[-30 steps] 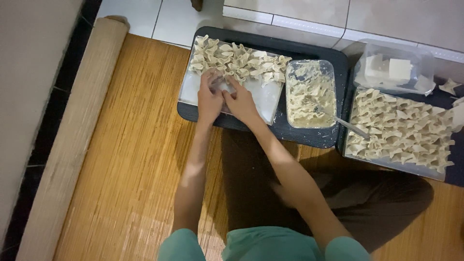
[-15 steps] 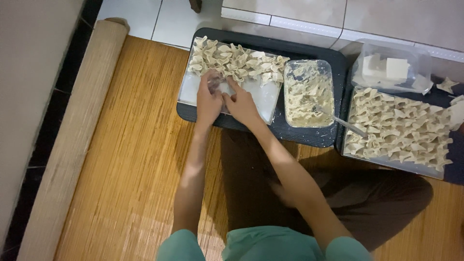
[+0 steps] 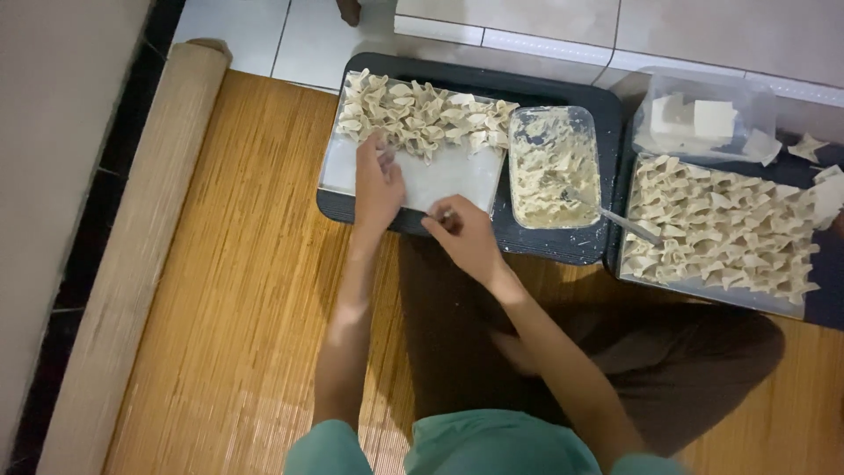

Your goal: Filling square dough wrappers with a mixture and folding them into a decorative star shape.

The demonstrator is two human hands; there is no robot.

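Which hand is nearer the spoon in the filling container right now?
Right. The right hand sits just left of the filling container holding the spoon; the left hand is farther left, at the folded dumplings.

I see no labels, signs or screens. One package only: a clear plastic tub (image 3: 703, 119), rectangular with rounded corners, holding white square sheets, standing on the floor just beyond the right-hand tray of folded dumplings (image 3: 716, 233), touching its far edge.
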